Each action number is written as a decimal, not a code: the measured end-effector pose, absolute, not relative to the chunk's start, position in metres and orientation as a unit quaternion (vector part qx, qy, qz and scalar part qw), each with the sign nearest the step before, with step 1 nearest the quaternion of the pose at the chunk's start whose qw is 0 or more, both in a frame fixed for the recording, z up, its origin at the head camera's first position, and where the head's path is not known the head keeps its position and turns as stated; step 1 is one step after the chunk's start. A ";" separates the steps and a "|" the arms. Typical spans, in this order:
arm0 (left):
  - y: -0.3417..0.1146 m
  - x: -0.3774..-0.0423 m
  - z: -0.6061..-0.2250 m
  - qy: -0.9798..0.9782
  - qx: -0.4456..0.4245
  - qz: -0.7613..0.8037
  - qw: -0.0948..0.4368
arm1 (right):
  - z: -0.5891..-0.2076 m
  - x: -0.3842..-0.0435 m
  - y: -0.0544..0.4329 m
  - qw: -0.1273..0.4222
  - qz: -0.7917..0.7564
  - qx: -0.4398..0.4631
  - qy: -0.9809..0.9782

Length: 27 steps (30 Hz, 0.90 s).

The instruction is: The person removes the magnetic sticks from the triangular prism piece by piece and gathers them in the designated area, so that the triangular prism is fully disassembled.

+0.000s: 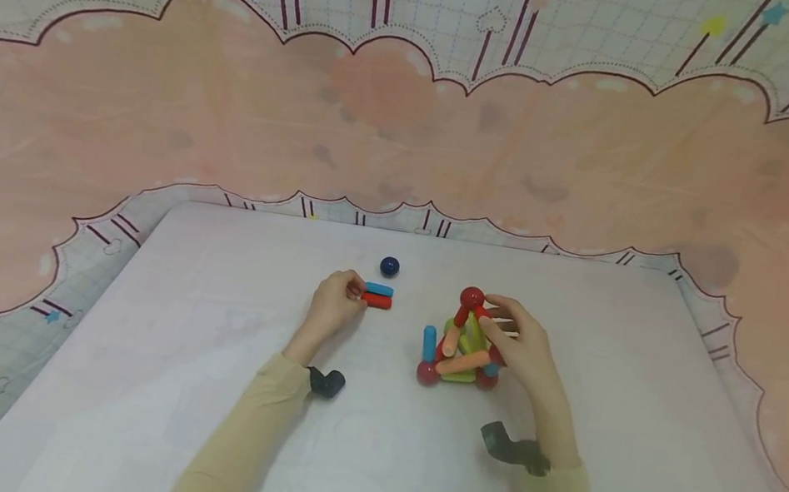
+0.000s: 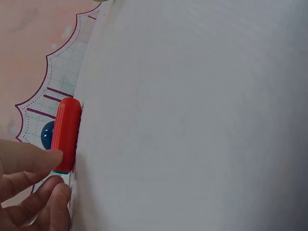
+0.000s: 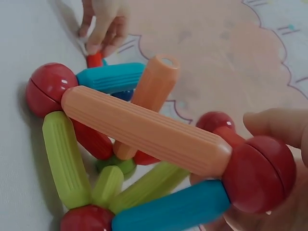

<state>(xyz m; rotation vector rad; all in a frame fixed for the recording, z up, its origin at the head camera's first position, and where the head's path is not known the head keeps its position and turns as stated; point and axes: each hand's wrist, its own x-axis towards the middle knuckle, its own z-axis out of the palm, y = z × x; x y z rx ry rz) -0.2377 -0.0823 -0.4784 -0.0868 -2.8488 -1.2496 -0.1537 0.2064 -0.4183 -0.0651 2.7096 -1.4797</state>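
Observation:
My left hand (image 1: 333, 306) pinches the near end of a red magnetic stick (image 2: 67, 130). Alongside that stick lies a blue stick (image 1: 379, 288), mostly hidden in the left wrist view. My right hand (image 1: 529, 351) holds the right side of a frame built from magnetic sticks and balls. Its parts include a long orange stick (image 3: 144, 127), a blue stick (image 3: 173, 207), green sticks (image 3: 65, 159) and red balls (image 3: 260, 174). One red ball (image 1: 472, 298) tops the frame. A second orange stick (image 3: 156, 82) leans upward with a free end. Some right fingers are hidden behind the frame.
A dark blue ball (image 1: 389, 266) sits beyond the left hand's sticks. The white table (image 1: 193, 386) meets a patterned cloth (image 1: 268, 119) at its back and sides. Dark wrist straps (image 1: 515, 450) are worn on both arms.

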 end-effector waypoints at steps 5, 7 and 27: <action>-0.084 -0.235 -0.474 -0.911 -0.021 -0.412 0.020 | -0.419 -0.145 0.214 0.030 -0.481 -0.044 0.875; -0.085 -0.233 -0.472 -0.908 -0.020 -0.417 0.019 | -0.419 -0.142 0.216 0.033 -0.483 -0.048 0.874; -0.028 -0.173 -0.463 -0.793 -0.096 -0.589 -0.120 | -0.425 -0.124 0.233 0.021 -0.472 -0.099 0.876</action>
